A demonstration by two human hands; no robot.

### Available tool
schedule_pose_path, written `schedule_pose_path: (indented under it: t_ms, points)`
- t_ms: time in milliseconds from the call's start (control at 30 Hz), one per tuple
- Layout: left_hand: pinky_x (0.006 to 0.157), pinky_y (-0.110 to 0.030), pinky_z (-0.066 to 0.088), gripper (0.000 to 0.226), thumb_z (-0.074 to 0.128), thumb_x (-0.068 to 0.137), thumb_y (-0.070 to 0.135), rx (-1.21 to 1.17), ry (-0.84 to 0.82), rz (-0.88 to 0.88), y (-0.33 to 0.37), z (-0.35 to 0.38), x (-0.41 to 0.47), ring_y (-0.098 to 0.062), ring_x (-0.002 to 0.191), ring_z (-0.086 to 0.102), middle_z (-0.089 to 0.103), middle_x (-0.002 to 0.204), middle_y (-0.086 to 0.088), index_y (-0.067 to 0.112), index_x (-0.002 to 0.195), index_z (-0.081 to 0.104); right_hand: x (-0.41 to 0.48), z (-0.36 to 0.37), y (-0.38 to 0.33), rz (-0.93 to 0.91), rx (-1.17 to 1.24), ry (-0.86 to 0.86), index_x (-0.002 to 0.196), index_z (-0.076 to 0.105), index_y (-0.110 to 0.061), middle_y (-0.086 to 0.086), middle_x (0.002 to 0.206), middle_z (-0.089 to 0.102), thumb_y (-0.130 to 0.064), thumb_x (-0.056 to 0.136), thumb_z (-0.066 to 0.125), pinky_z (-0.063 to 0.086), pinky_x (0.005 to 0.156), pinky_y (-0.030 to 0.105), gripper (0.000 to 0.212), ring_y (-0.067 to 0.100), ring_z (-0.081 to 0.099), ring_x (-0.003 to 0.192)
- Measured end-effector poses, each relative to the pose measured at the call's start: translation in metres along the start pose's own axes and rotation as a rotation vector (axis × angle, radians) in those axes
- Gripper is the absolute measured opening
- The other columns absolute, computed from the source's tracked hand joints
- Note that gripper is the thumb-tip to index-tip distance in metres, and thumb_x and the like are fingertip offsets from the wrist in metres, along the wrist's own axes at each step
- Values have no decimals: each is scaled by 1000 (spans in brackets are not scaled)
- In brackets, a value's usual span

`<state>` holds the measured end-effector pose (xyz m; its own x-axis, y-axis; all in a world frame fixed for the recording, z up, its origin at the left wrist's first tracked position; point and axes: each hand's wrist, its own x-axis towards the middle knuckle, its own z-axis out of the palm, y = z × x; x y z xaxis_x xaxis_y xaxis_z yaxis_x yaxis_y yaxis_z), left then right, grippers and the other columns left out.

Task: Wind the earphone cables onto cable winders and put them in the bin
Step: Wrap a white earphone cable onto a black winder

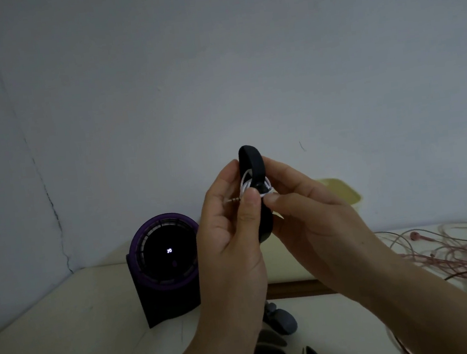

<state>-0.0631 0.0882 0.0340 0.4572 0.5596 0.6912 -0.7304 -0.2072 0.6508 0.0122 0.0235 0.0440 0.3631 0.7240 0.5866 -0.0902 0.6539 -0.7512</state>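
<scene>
At the lower left of the frame, a round purple and black gadget stands on the pale table and shows a small glowing 20. Just right of it, the left hand is held up, pinching the metal plug of a white earphone cable. That cable is wound inside a black cable winder, up in the middle between the 2 hands. The right hand grips the winder from the right, thumb against the coil. This hand hides most of a yellow bin behind it. Below, more dark winders lie on the table, partly covered by the arms. At the far right, pink cables lie in a tangle.
</scene>
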Motion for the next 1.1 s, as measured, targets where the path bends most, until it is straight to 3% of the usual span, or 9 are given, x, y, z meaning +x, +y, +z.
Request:
schedule_pose_path:
  t_ms: [133,267,333,500,633,700,800,867,1100]
  points:
    - [86,-23,53,33,60,82,30,23,-51,-93,7,-4,4,-7,105,66,73,105,9,30,115,62,2,-8,-9,6,-101,-17,119,61,-16,5,112,66,-6,77,54,53,86,27,44,21,60,98]
    - [97,-43,49,25,64,85,37,329,-151,-115,16,-15,13,-10,107,65,73,105,12,43,108,68,3,-17,-20,22,-278,-29,120,60,-14,7,110,66,-6,76,59,54,86,33,45,25,64,96]
    - [98,-45,49,25,67,83,37,363,-200,-139,25,-20,16,-12,106,66,73,106,11,41,108,69,3,-19,-23,11,-351,-35,120,60,-15,5,109,68,-6,74,63,55,85,34,46,23,67,96]
    - [91,-35,53,37,68,70,28,347,-285,-201,38,-24,20,-11,98,70,75,102,8,38,105,65,3,-20,-26,0,-531,-35,122,60,-20,3,114,67,-17,74,72,54,89,42,49,23,66,103]
    - [74,-27,59,43,77,62,2,92,-226,-363,34,-22,20,-12,89,71,75,99,0,26,97,76,1,-17,-26,-55,-720,10,121,61,-28,-3,113,67,-33,71,74,56,85,42,51,17,66,97]
    - [70,-26,58,40,64,65,6,-3,-227,-428,33,-22,20,-13,93,71,73,106,-2,28,96,78,0,-15,-27,-79,-775,40,116,62,-32,-6,108,68,-35,66,73,57,82,37,52,14,66,91]
    - [67,-25,57,45,68,60,-3,-62,-227,-474,33,-24,21,-12,92,71,73,107,-2,27,93,79,-2,-12,-29,-108,-816,48,110,63,-36,-8,101,68,-36,61,73,57,78,30,49,11,66,85]
    - [66,-25,57,40,66,62,3,-83,-225,-482,34,-23,21,-13,90,71,74,105,-4,25,92,79,-2,-11,-31,-125,-840,54,108,63,-37,-8,98,69,-37,61,74,57,77,27,49,10,66,83]
    - [67,-24,56,40,63,70,0,-129,-255,-488,37,-24,22,-15,93,71,71,110,-9,24,98,78,-3,-11,-36,-163,-842,53,110,62,-37,-9,94,70,-36,61,75,58,77,28,50,11,67,82]
